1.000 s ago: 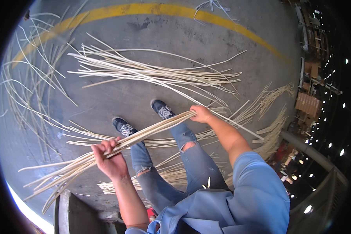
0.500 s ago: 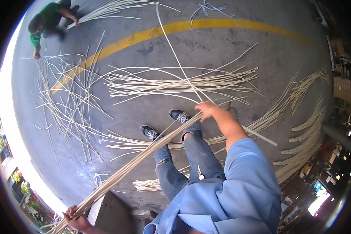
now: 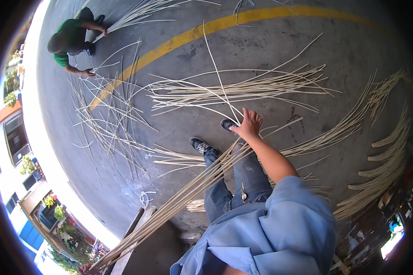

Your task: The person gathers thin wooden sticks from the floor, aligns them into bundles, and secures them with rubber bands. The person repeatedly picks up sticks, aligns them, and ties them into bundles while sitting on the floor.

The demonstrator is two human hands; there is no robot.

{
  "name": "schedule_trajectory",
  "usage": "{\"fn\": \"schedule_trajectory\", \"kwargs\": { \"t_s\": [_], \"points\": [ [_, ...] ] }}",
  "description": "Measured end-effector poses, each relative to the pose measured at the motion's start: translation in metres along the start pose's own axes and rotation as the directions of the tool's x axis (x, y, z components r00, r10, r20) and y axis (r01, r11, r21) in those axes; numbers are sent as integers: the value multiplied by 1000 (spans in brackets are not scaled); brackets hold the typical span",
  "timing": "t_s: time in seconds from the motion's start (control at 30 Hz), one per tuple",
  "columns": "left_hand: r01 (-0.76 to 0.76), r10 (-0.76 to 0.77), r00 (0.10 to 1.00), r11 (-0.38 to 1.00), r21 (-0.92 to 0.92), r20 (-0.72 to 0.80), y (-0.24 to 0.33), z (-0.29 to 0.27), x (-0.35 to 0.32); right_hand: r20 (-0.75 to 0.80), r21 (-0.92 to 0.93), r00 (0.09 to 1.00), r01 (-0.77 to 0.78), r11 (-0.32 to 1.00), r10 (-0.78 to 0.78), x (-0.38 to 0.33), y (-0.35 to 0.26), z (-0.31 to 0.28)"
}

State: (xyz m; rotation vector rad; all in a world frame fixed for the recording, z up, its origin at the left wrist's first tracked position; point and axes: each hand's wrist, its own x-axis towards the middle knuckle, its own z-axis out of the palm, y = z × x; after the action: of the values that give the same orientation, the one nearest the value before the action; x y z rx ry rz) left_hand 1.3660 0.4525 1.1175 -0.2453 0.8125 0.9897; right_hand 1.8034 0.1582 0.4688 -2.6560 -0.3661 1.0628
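A long bundle of pale rattan-like canes (image 3: 179, 191) slants across in front of my legs, from the lower left up to the middle. My left hand (image 3: 84, 269), partly cut off by the lower edge, is closed around the bundle's lower end. At its upper end my right hand (image 3: 251, 124) is open, thumb and fingers raised. The canes pass just below this hand and are slightly fanned out. One thin cane (image 3: 219, 75) runs up from beside my right hand, over a loose pile of canes (image 3: 243, 89) on the floor.
More canes (image 3: 112, 119) lie crisscrossed at the left, beside a crouching person in green (image 3: 71, 39). Tied cane bundles (image 3: 385, 158) lie at the right. A box-like block (image 3: 158, 247) stands at lower left under the held bundle. A yellow line (image 3: 183, 39) crosses the floor.
My right hand has opened from its grip on the bundle's upper end. The canes there have spread apart. My left hand is lower, nearer the frame's edge, and the view has shifted.
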Motion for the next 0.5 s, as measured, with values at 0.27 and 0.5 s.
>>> {"fn": "schedule_trajectory", "kwargs": {
  "t_s": [0.27,0.5],
  "points": [
    [-383,507,805,45,923,309,-1,32,16,431,-211,863,-188,959,264,43,43,39],
    [-282,846,514,12,959,140,14,45,46,639,-292,699,-164,942,320,61,31,43]
  ]
}}
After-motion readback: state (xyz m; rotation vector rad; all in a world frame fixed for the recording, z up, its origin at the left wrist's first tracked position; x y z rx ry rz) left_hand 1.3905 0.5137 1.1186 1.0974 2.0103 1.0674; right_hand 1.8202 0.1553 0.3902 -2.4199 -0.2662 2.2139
